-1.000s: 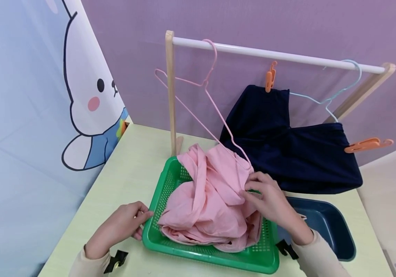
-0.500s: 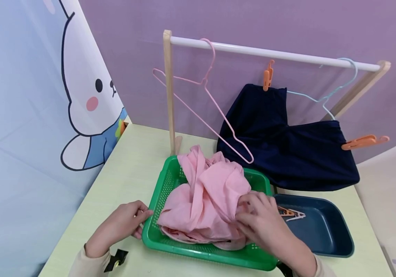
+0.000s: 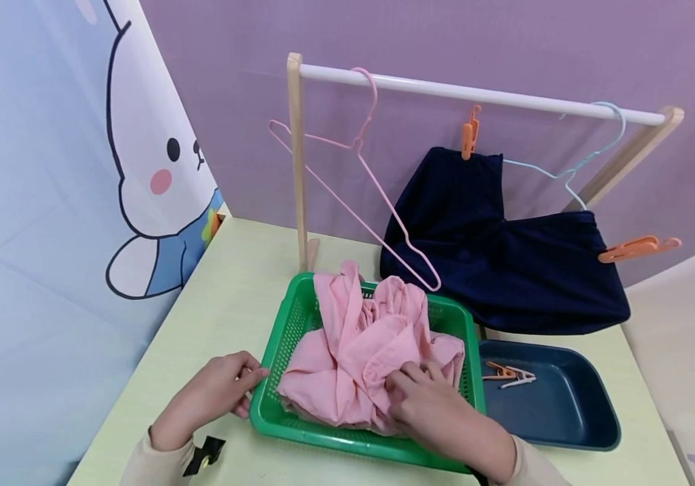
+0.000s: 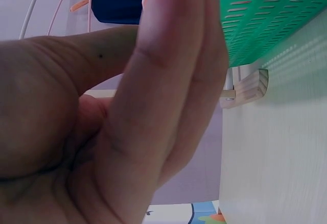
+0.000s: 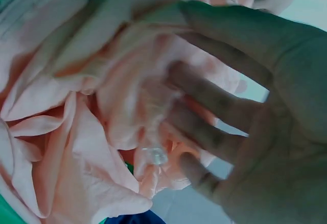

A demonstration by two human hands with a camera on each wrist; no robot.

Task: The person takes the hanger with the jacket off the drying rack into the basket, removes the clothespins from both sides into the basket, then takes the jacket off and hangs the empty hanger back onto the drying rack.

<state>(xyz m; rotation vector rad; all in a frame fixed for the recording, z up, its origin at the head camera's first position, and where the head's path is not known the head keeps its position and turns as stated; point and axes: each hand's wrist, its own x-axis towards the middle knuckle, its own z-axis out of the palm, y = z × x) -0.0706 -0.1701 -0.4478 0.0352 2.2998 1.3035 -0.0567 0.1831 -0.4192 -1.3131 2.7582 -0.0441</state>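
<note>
A crumpled pink garment [image 3: 353, 337] fills the green basket [image 3: 274, 337] on the pale table. My right hand [image 3: 429, 405] lies on the garment's near right part, its lightly bent fingers touching the cloth. The right wrist view shows my right hand [image 5: 245, 112] spread over folds of that pink garment [image 5: 76, 106], with nothing clearly pinched. My left hand [image 3: 219, 395] rests against the basket's left rim. In the left wrist view its fingers [image 4: 168, 81] lie straight and together beside the green basket [image 4: 271, 20].
A wooden rack with a white rail [image 3: 481, 94] stands behind the basket. It carries a bare pink hanger [image 3: 359, 175] and a blue hanger [image 3: 578, 169]. Orange pegs [image 3: 471, 131] hold a navy garment [image 3: 505, 263]. A navy tray [image 3: 590, 432] with loose pegs [image 3: 508, 374] sits right of the basket.
My right hand slid from the garment's upper right, near the pink hanger's tip, down and left across the cloth. The garment dropped lower into the basket. My left hand stayed put.
</note>
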